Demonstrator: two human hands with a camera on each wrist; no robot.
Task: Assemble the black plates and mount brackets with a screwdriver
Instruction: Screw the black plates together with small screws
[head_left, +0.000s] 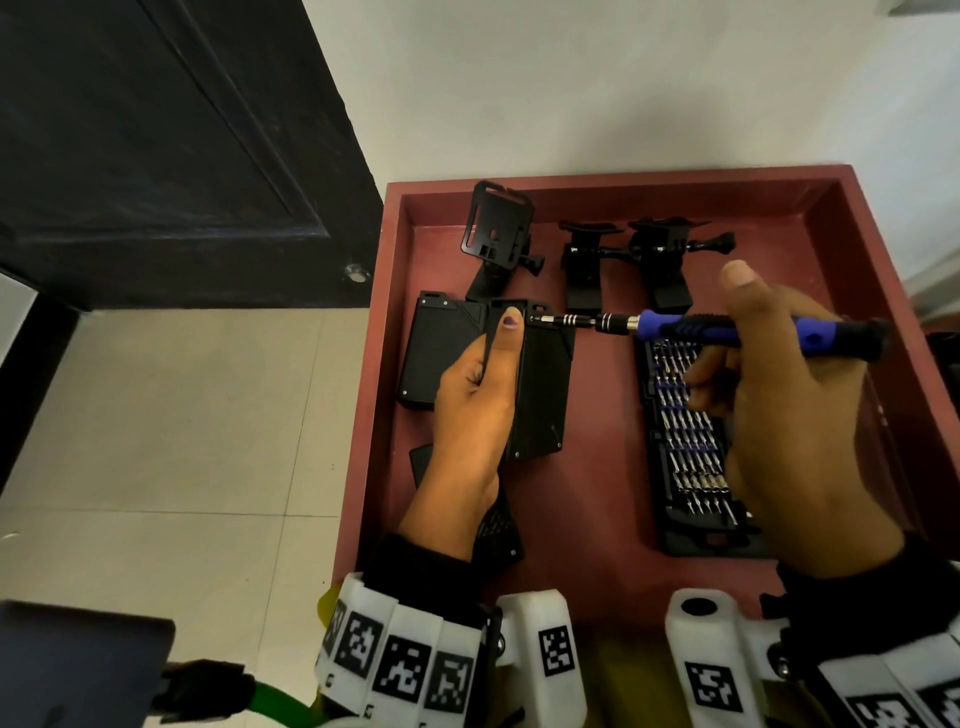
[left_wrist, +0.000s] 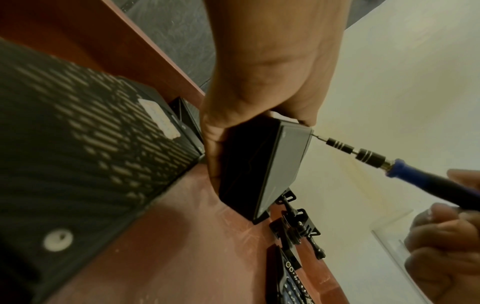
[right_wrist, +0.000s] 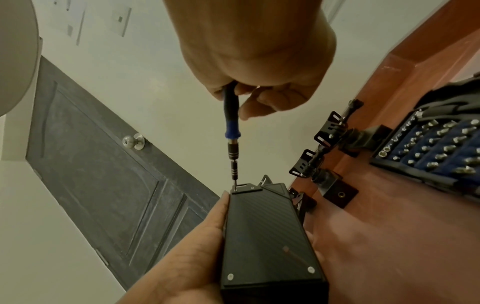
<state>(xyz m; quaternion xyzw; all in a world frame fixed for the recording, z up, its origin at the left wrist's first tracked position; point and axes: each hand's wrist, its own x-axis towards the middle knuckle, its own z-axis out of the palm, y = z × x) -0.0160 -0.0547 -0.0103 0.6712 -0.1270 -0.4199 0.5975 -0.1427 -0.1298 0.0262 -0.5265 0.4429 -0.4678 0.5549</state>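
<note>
- One dark panelled door (head_left: 156, 156) with one metal knob (right_wrist: 133, 141) is recorded at the far left, beyond the red tray (head_left: 597, 519).
- One black boxed assembly (head_left: 441, 348) is noted lying flat at the tray's left side, with small screws at its corners.
- One perforated black plate (left_wrist: 78, 133) is seen near the tray's front-left edge, partly covered by the left forearm; a second dark piece appears beside it, though that area is too shadowed to be counted with confidence.
- The left hand (head_left: 478, 405) is closed round one held black assembly (right_wrist: 267, 236), which is raised off the tray on edge, thumb along one face and fingers behind.
- One screwdriver (head_left: 727, 327), blue and black in the handle, is held level, and its bit tip is seated at a screw in the upper corner of the held black assembly.
- Three mount brackets are counted along the tray's far side: one bracket with an open frame (head_left: 498, 234) at the left, one centre bracket (head_left: 587, 260) and one right bracket (head_left: 665, 260), the last two just beside each other.
- One open bit case (head_left: 691, 441), filled with rows of bits, lies at the tray's right, under the right hand.
- The right hand (head_left: 789, 405) is wrapped round the screwdriver handle, thumb extended above it.
</note>
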